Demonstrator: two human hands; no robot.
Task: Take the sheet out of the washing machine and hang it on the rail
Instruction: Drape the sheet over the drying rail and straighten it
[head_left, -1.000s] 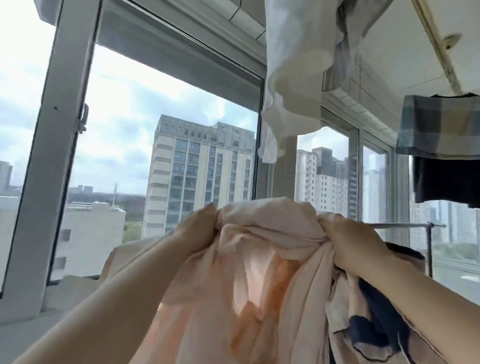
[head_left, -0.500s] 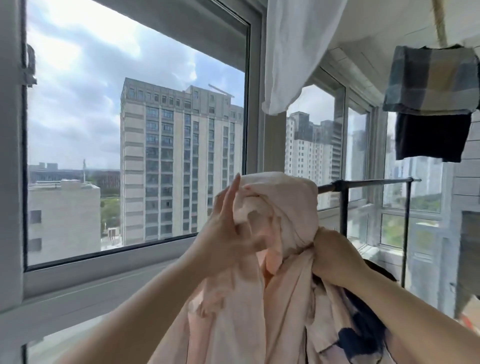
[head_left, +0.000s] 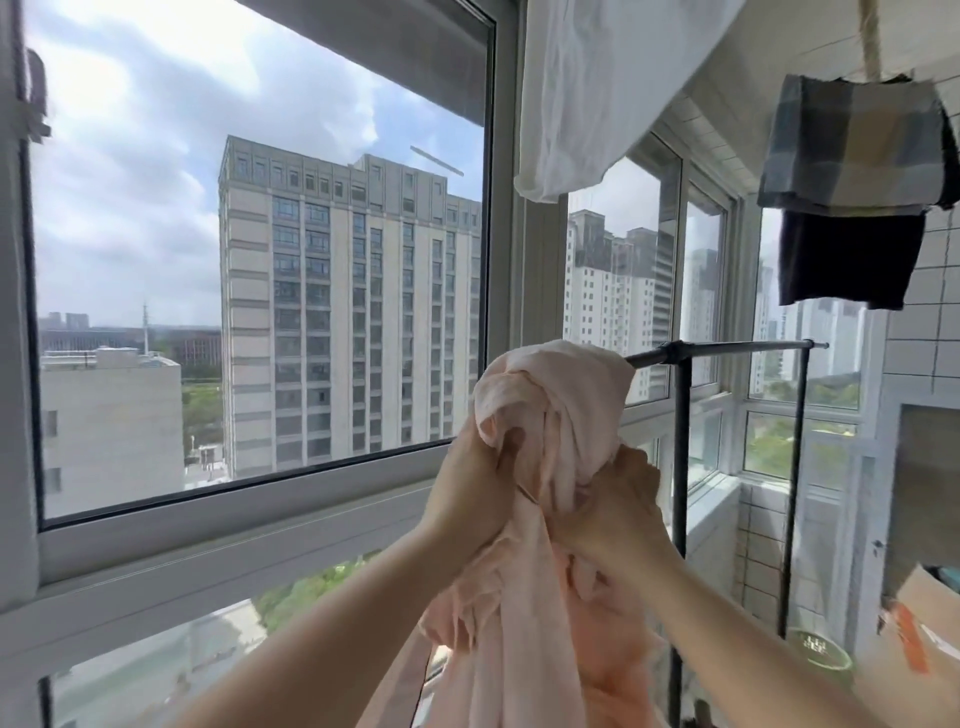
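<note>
A pale pink sheet (head_left: 558, 405) is bunched up in front of me, its top lump at the height of the black rail (head_left: 727, 349) and covering the rail's near end. My left hand (head_left: 467, 493) grips the bunch from the left. My right hand (head_left: 613, 504) clutches it from the right, just below the lump. The rest of the sheet hangs down between my forearms. The rail runs to the right on black uprights. No washing machine is in view.
A big window (head_left: 260, 260) fills the left. White cloth (head_left: 597, 88) hangs overhead. A checked cloth (head_left: 852, 145) and a dark garment (head_left: 852, 260) hang upper right. A cardboard box (head_left: 914, 634) and a round green container (head_left: 821, 649) sit lower right by a tiled wall.
My view has tipped down and right, bringing the rail closer. Both hands have drawn together and gathered the spread sheet into a tight bunch at the rail's near end.
</note>
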